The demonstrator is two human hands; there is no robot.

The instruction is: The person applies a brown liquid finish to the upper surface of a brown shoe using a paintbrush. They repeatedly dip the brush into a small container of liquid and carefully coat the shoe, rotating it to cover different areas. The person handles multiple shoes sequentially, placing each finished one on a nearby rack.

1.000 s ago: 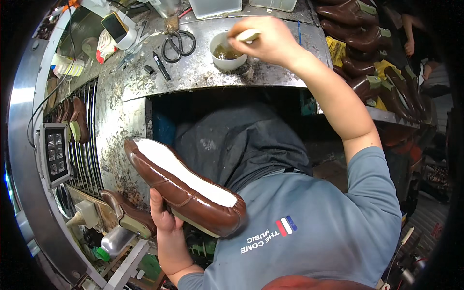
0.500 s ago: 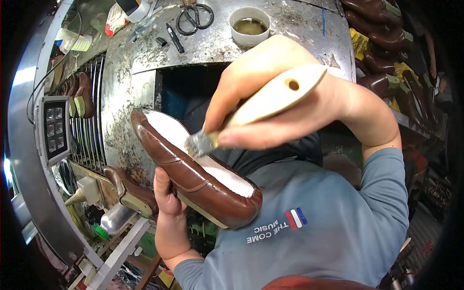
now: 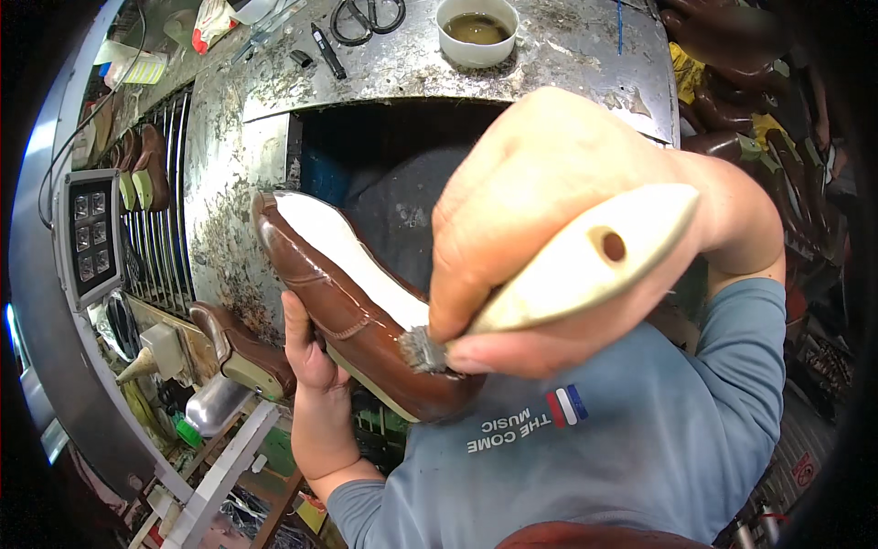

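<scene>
Right hand (image 3: 558,229) is closed around the cream handle of a small glue brush (image 3: 585,261), thumb below and fingers wrapped over the top. The brush's grey, matted bristles touch the near end of the white bottom face of a brown leather shoe (image 3: 352,306). Left hand (image 3: 306,352) is closed on the shoe from below and behind, thumb lying against the brown side wall; the fingers are hidden behind the upper. The shoe is held sole-side up and tilted, its far end pointing toward the metal table (image 3: 412,69), its near end close to the person's blue shirt, over the dark recess under the table edge.

Step in hand, as judged: brushing adhesive onto the shoe's white bottom, starting at the near end. No wet film can be made out on the white face, so coverage looks barely begun.

Next move, as judged: draw the bristles along the white face toward the far end, keeping them off the brown leather at the rim, while the left hand holds the tilt steady. A reload would call for a reach back to the white cup (image 3: 476,32) of amber liquid at the table's far edge.

Also on the table: black scissors (image 3: 368,16) and a black pen (image 3: 327,50) left of the cup. Further brown shoes (image 3: 722,110) are stacked at the right, another brown shoe (image 3: 242,352) sits just left of the left hand, and a grey control panel (image 3: 91,233) is mounted far left.
</scene>
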